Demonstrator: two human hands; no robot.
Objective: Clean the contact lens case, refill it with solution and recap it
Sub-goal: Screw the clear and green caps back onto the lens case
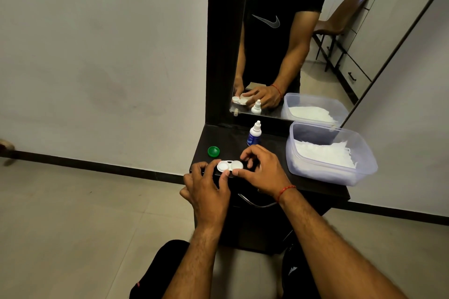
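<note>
We hold the white plastic contact lens case (230, 165), a flat piece with two round wells, between both hands just above the front part of the black surface (313, 183). Our left hand (206, 189) takes the left end of the case: its thumb lies on the near edge of the left well and its other fingers curl around the far left side, so its grip is pinching the case. Our right hand (261, 168) takes the right end: the thumb presses on the near edge of the right well, and the index finger arches over the far edge, so this grip is pinching the case too. Both wells look uncovered, and we cannot tell if there is liquid inside them.

A round green plastic cap (213, 151) lies on the surface to the left of the case and a little farther back, apart from our hands. A small white dropper bottle with a blue label (254, 133) stands upright behind the case, near the tall mirror (279, 43) at the back of the surface. Its tip is white; we cannot tell if it has a cap on it. On the right side of the surface sits a clear rectangular plastic container (364, 167) with white tissues (325, 154) inside. A red thread bracelet (286, 191) goes around our right wrist.
</note>
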